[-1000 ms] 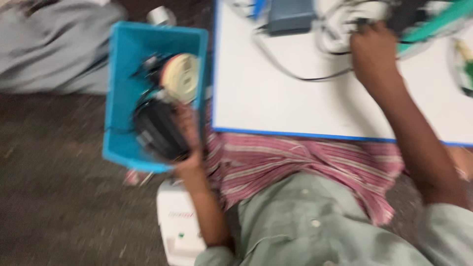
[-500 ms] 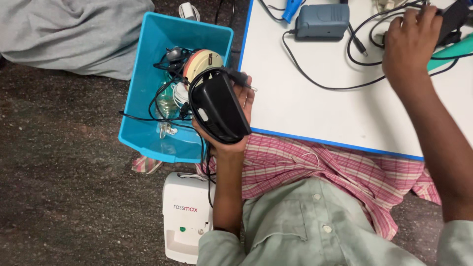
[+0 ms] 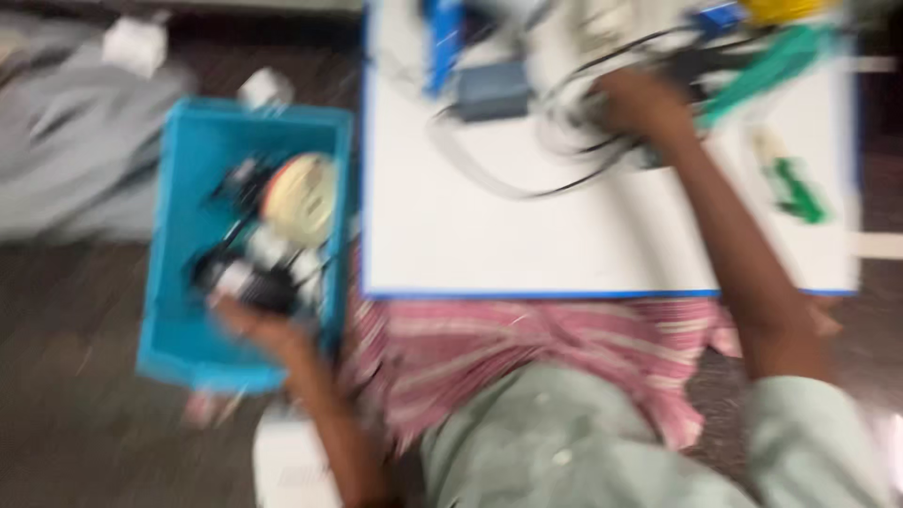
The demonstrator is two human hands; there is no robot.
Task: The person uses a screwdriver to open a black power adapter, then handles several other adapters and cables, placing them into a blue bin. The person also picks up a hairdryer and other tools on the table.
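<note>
The whole head view is blurred by motion. My left hand (image 3: 252, 320) reaches down into a blue plastic bin (image 3: 179, 357) on the floor at my left. Its fingers lie against a black device (image 3: 273, 293) among tangled cables, next to a round cream-coloured disc (image 3: 301, 198). Whether the fingers grip the device is lost in the blur. My right hand (image 3: 640, 105) rests on a bundle of black cables (image 3: 574, 141) at the far side of a white table (image 3: 527, 235), fingers curled over them.
On the table lie a grey box (image 3: 494, 89), a blue part (image 3: 440, 42) and green pieces (image 3: 795, 188). Grey cloth (image 3: 66, 160) lies on the floor left of the bin. A white appliance (image 3: 287, 466) stands by my left forearm.
My left hand, which held the black device up above the bin, has dropped back down into the bin. The view has swung and blurred. My right hand stays on the cables.
</note>
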